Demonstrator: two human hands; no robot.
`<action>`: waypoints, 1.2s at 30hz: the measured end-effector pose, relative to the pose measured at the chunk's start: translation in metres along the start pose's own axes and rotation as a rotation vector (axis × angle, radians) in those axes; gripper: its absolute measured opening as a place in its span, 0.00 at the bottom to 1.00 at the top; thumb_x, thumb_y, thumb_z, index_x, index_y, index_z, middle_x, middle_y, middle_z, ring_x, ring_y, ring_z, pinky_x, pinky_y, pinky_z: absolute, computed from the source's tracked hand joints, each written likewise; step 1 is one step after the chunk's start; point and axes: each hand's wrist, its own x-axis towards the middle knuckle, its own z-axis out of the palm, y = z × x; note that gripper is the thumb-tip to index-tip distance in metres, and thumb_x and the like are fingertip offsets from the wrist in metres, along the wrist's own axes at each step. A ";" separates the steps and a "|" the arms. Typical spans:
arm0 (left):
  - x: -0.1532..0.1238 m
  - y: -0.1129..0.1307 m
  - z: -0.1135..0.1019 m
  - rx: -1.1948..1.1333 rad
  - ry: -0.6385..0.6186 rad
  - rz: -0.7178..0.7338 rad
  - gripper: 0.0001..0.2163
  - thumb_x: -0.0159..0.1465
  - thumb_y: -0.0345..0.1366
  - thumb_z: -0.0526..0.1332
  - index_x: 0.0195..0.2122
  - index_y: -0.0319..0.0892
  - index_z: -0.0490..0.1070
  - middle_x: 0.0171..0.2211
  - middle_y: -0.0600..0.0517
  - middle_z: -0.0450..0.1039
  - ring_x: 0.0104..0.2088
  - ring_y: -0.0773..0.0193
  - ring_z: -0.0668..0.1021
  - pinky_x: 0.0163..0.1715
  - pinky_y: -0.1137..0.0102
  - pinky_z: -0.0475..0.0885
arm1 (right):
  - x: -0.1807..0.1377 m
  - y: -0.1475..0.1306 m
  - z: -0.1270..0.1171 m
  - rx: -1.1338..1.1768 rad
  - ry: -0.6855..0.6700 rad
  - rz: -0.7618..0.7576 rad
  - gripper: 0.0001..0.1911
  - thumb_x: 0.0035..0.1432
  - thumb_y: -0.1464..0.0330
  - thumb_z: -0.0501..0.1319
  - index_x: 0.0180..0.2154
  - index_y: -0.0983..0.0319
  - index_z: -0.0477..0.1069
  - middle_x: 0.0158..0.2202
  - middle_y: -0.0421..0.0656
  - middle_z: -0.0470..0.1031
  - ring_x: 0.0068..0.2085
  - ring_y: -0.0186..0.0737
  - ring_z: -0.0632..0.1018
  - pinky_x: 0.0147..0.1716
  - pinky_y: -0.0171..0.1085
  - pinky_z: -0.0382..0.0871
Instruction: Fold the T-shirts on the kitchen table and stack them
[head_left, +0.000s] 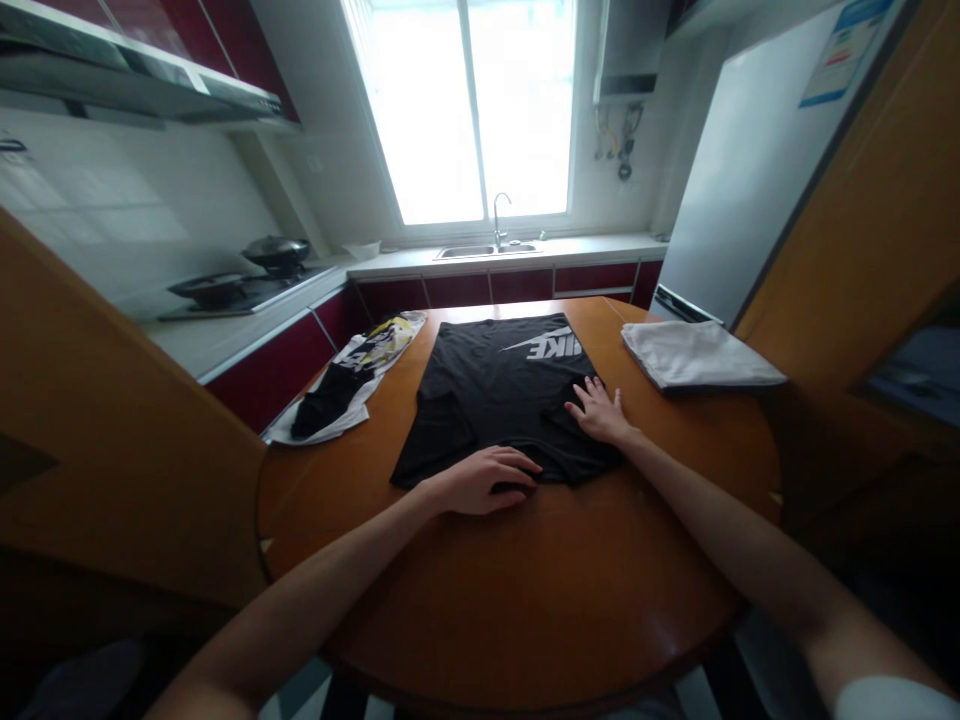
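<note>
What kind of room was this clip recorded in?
Most likely a home kitchen: a sink with a tap below the window, a stove with pans at left, and a fridge at right.

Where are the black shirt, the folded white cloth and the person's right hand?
black shirt (487, 390): head view, plain middle of the fabric.
folded white cloth (694, 355): head view, centre of its top face.
right hand (598, 410): head view, back of the hand.

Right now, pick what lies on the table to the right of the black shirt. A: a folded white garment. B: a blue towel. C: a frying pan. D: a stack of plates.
A: a folded white garment lies on the table to the right of the black shirt, apart from it.
</note>
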 end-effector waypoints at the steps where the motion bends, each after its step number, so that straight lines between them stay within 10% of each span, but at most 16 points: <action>1: 0.000 0.000 0.000 -0.002 0.002 -0.001 0.12 0.70 0.38 0.60 0.52 0.48 0.78 0.57 0.47 0.75 0.58 0.56 0.75 0.61 0.61 0.68 | 0.001 -0.002 0.000 0.013 0.020 0.007 0.33 0.71 0.52 0.48 0.69 0.63 0.57 0.74 0.55 0.45 0.74 0.54 0.43 0.66 0.71 0.33; 12: 0.002 0.004 -0.008 -0.036 0.056 -0.014 0.13 0.70 0.38 0.60 0.54 0.47 0.76 0.56 0.45 0.76 0.58 0.57 0.75 0.60 0.61 0.69 | -0.016 0.014 -0.038 0.385 0.413 -0.237 0.14 0.63 0.69 0.55 0.45 0.62 0.78 0.50 0.51 0.76 0.55 0.48 0.74 0.60 0.47 0.66; 20: 0.062 -0.020 -0.021 0.220 0.183 -0.091 0.10 0.70 0.35 0.59 0.48 0.46 0.79 0.50 0.49 0.79 0.51 0.60 0.79 0.56 0.65 0.72 | -0.110 0.025 -0.029 0.173 0.256 -0.339 0.13 0.59 0.65 0.64 0.47 0.57 0.76 0.47 0.48 0.72 0.50 0.51 0.73 0.52 0.50 0.70; 28: 0.169 -0.036 0.042 0.335 0.212 -0.326 0.15 0.70 0.32 0.53 0.51 0.43 0.78 0.56 0.46 0.75 0.55 0.56 0.76 0.59 0.63 0.70 | -0.115 0.025 -0.030 0.125 0.254 -0.285 0.19 0.61 0.71 0.54 0.51 0.58 0.75 0.52 0.50 0.73 0.53 0.52 0.73 0.57 0.50 0.69; 36: 0.178 -0.050 0.086 0.367 0.135 -0.425 0.22 0.74 0.42 0.49 0.68 0.46 0.60 0.68 0.43 0.60 0.68 0.45 0.62 0.65 0.44 0.58 | -0.123 0.047 -0.024 0.108 0.266 -0.316 0.23 0.63 0.67 0.53 0.58 0.57 0.71 0.58 0.51 0.72 0.58 0.54 0.72 0.60 0.53 0.67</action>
